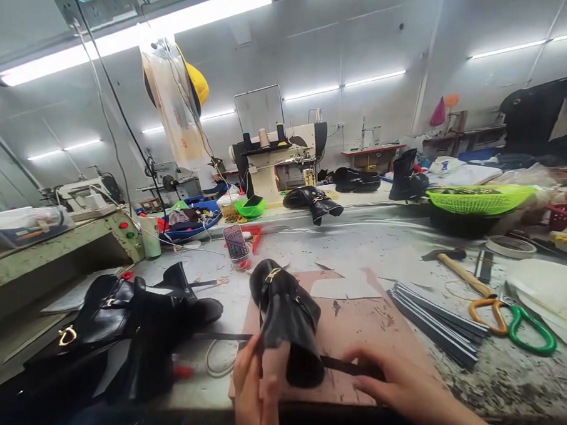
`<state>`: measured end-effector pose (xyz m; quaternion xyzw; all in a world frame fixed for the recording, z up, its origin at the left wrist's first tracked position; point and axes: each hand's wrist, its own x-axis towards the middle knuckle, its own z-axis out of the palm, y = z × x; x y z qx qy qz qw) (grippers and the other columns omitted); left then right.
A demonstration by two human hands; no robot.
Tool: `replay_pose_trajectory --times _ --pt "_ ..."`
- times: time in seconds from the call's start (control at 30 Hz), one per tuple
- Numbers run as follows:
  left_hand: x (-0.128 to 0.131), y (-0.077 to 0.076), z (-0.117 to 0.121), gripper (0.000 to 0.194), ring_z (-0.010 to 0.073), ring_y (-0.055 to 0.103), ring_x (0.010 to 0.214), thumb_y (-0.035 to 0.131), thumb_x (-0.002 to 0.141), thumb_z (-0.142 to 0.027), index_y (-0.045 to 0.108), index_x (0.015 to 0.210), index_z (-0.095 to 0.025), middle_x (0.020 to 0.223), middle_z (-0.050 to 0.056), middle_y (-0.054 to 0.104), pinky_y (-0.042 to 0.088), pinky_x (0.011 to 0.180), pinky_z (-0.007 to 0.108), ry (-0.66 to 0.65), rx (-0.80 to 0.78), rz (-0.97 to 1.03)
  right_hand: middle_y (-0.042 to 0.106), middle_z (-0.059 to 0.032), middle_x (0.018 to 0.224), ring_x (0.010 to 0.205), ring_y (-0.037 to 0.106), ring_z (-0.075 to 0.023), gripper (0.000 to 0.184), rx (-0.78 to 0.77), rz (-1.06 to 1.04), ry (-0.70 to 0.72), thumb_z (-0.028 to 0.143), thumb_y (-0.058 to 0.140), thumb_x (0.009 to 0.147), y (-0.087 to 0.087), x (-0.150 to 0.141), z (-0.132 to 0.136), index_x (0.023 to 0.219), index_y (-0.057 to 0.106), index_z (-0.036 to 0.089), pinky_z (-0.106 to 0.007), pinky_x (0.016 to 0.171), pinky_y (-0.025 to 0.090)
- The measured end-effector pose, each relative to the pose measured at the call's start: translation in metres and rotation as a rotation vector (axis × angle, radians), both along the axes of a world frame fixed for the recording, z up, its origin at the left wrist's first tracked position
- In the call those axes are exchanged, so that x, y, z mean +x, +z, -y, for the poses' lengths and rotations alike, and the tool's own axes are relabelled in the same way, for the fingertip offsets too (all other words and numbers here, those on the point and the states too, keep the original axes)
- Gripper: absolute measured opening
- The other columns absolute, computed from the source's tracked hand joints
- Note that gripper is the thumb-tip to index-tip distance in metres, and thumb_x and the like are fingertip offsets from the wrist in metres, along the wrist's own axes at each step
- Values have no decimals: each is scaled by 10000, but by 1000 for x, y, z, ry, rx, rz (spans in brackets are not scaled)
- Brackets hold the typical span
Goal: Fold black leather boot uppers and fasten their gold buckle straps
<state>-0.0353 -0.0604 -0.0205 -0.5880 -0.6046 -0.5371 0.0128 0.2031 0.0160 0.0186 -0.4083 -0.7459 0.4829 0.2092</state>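
Head view: boot (288,315) touches left fingers (246,369), strap (338,364) between right fingers (377,359).

One black boot (288,319) is over one pinkish board (377,327); the boots (114,314) piled at left overlap too much to count. There are three thread spools (264,138), one phone (236,243), one hammer (467,276), one pair of scissors (512,320), one lime basket (480,201), one green bowl (252,209) and two push buttons (123,226), one red, one green.

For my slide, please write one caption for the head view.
Left hand holds a glossy black leather-look boot; right hand grips a flat black strap.
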Motion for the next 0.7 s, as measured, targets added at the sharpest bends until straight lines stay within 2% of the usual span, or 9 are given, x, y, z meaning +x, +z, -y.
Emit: replay_pose_trajectory --times 0.07,0.1,0.17,0.23,0.3,0.4,0.5,0.6,0.7 --pt "1 -19 13 224 264 519 1127 409 881 -356 622 895 -288 1085 49 647 391 971 432 -121 88 -185 648 -8 715 714 594 -198 217 72 162 -6 213 550 690 -3 23 -3 887 639 238 -287 661 449" --pt "1 -25 18 262 255 567 1064 402 885 -360 620 767 -276 977 39 686 418 938 416 -197 123 -252 655 -11 707 707 600 -205 208 96 226 -26 199 551 678 -5 33 -5 863 637 239 -290 654 450" --pt "5 -28 25 392 245 616 972 363 896 -395 580 608 -240 833 44 704 449 882 392 -324 123 -289 678 -28 741 725 614 -225 187 142 298 -75 196 569 658 -9 52 -7 824 638 246 -294 646 455" --pt "8 -21 26 480 260 624 938 325 891 -465 563 554 -218 788 79 689 460 848 395 -349 40 -183 691 -36 781 744 624 -233 193 144 276 -84 213 600 641 -10 69 -7 821 650 263 -286 638 467" --pt "7 -9 22 507 262 629 864 314 871 -518 567 559 -209 758 100 662 483 776 379 -313 -100 5 687 -31 754 703 632 -216 205 37 152 -41 263 609 660 -10 81 -6 859 657 278 -265 594 481" --pt "-4 8 6 452 197 583 614 318 863 -492 521 578 -205 619 53 580 477 571 306 -144 -332 321 680 -35 701 643 645 -198 191 -275 -114 44 389 577 716 -8 88 -1 815 666 252 -276 577 501" --pt "-21 16 -16 382 161 494 473 377 814 -499 425 563 -215 491 -11 487 405 471 271 -8 -570 400 695 -62 703 710 671 -232 241 -513 -351 -19 430 568 700 -12 85 5 713 674 215 -342 673 502" --pt "-27 16 -35 272 175 521 468 480 747 -478 452 665 -220 505 -29 523 384 471 274 -17 -756 325 709 -87 741 734 672 -251 262 -555 -497 -118 442 620 649 -17 74 4 746 680 206 -378 707 488" --pt "-19 12 -51 264 205 598 585 622 642 -388 464 773 -220 608 -15 588 435 547 296 14 -650 492 685 -70 700 687 644 -228 315 -381 -477 -138 489 681 638 -13 59 -8 774 673 204 -390 724 484"
